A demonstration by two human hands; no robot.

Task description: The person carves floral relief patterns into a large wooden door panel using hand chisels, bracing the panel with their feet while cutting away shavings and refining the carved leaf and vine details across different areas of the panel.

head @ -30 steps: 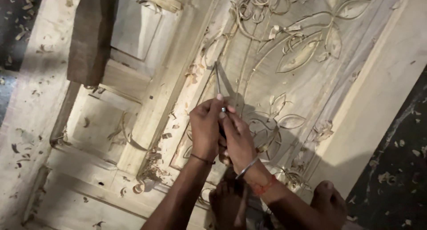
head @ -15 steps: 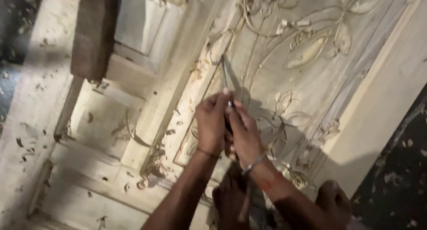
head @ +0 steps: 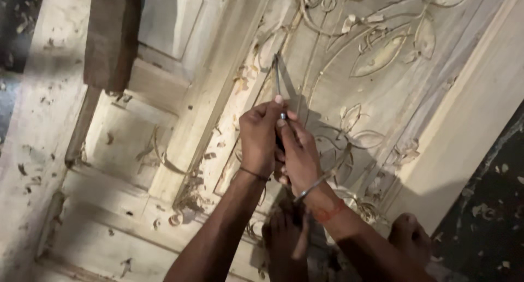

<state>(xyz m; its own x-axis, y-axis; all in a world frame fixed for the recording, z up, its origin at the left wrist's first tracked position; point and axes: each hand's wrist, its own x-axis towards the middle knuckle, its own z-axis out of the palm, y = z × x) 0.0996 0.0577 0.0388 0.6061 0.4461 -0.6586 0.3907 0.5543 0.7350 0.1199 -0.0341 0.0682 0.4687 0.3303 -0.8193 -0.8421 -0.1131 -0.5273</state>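
- The left hand (head: 257, 137) is closed around the handle of a thin metal chisel (head: 278, 82), fingers wrapped tight, with the thumb pressed up near the top of the grip.
- The right hand (head: 299, 153) is also closed on the same chisel, just beside the left and touching it, its forefinger stretched up along the shaft (the lower part of the handle is hidden between the two hands).
- The chisel points away from the person, its blade tip resting on the carved wooden door panel (head: 382, 85) near the panel's left border, among raised vines and leaves.
- A thin dark band circles the left wrist; a metal bangle (head: 311, 188) and a red thread (head: 330, 211) sit on the right wrist.
- Curled wood shavings (head: 188, 197) lie scattered over the plain panels and frame to the left of the carving.
- A dark wooden mallet (head: 112, 39) lies on the upper left part of the door, well apart from both hands.
- The person's bare feet (head: 284, 244) rest on the lower edge of the door, just beneath the forearms.
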